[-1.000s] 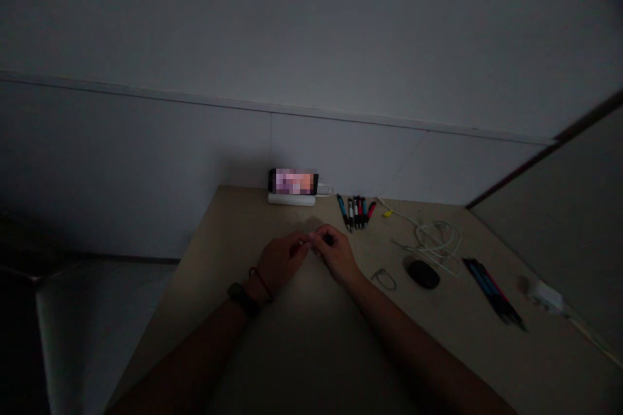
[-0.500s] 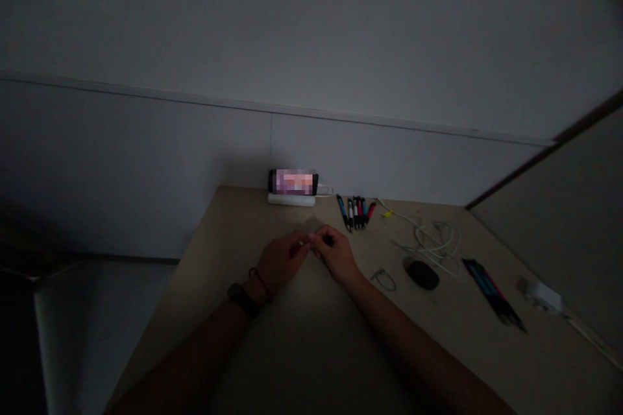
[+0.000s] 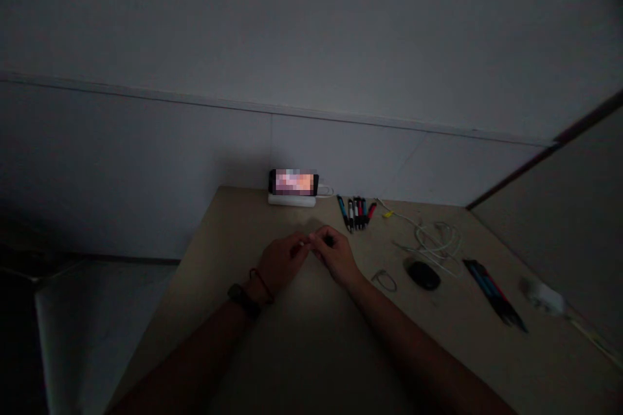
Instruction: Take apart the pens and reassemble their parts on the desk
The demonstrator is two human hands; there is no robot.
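My left hand (image 3: pixel 283 258) and my right hand (image 3: pixel 333 253) meet fingertip to fingertip above the middle of the table (image 3: pixel 272 350). Both are closed in a pinch. Something small and pale shows between the fingertips, too tiny and dim to name. A dark watch (image 3: pixel 243 300) and a red cord bracelet (image 3: pixel 263 285) are on my left wrist. Just beyond the hands, a phone (image 3: pixel 294 183) with a lit, blurred screen leans on its side on a white block (image 3: pixel 292 200). Several pens (image 3: pixel 357 213) lie side by side to the right of the phone.
On the right lie a coiled white cable (image 3: pixel 433 240), a black mouse (image 3: pixel 423 275), a small grey loop of cord (image 3: pixel 385 280) and a second bunch of pens (image 3: pixel 495 295). A white plug adapter (image 3: pixel 548 299) with a cord sits at the right edge. A wall (image 3: pixel 350 155) borders the back.
My hands stay almost still, pinched together in the same place. The phone screen's colours have shifted. Nothing else has visibly moved.
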